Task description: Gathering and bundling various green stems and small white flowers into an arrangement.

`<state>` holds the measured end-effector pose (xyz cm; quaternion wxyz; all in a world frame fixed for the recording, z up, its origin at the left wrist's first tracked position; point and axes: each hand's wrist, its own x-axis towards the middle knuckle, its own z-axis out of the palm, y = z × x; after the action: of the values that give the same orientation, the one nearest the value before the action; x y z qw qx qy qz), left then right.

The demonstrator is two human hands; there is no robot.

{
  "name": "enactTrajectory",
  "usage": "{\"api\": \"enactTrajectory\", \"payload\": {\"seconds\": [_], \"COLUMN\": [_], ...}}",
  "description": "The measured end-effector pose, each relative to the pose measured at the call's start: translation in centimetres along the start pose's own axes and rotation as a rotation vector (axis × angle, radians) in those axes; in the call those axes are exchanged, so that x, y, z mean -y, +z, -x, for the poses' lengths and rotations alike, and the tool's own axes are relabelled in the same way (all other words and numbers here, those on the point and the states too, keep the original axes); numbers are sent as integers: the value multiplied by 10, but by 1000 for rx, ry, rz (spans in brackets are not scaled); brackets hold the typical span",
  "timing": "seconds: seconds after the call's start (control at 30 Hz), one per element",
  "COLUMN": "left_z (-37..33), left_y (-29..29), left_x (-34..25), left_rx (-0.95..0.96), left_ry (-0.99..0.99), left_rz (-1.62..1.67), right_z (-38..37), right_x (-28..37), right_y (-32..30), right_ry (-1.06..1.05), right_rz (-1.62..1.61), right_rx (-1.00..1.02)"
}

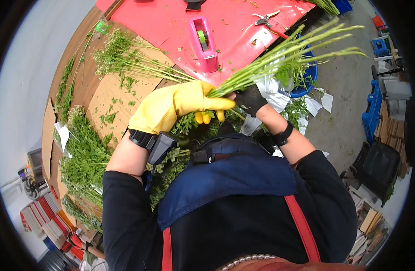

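My left hand point(200, 98), in a long yellow rubber glove, is closed round a bunch of green flower stems point(266, 63). The bare stem ends fan out to the upper right, and leafy parts point(185, 124) hang below the glove. My right hand point(250, 99), in a black fingerless glove, is against the underside of the bunch beside the yellow fingers. Its fingers are curled in at the stems, and what they pinch is hidden. Just beyond my hands stands a pink tape dispenser point(203, 45) with a green roll, on a red sheet point(162, 27).
Pruning shears point(266, 19) lie on the red sheet. White-flowered stems point(121, 56) rest on cardboard point(110, 97), with more leafy bunches point(88, 144) at the left. A blue tub point(310, 77) with cuttings and white paper scraps point(313, 106) stand right. A person's arm shows lower left.
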<state>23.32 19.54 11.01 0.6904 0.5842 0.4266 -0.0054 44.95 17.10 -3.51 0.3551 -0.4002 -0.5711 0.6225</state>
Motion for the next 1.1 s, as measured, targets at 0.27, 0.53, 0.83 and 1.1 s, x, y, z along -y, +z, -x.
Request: {"api": "enactTrajectory", "payload": {"seconds": [0.27,0.53,0.83,1.1], "left_z": [-54,-73,-125,-118], "left_y": [11,0,-41,-90], "left_x": [23,13,-47,-59], "left_rx": [-555,-528,-708,-996], "left_ry": [-5,212,97,484], "left_rz": [-910,-1218,-1378,-1277], "right_z": [18,40,19,-34], "right_x": [27,61,41,35], "right_y": [9,-83,-119,-157], "right_ry": [258,-539,-249,-268], "right_rz": [-532,1305,1226,1086], "right_rx": [-93,-300,-264,-302]}}
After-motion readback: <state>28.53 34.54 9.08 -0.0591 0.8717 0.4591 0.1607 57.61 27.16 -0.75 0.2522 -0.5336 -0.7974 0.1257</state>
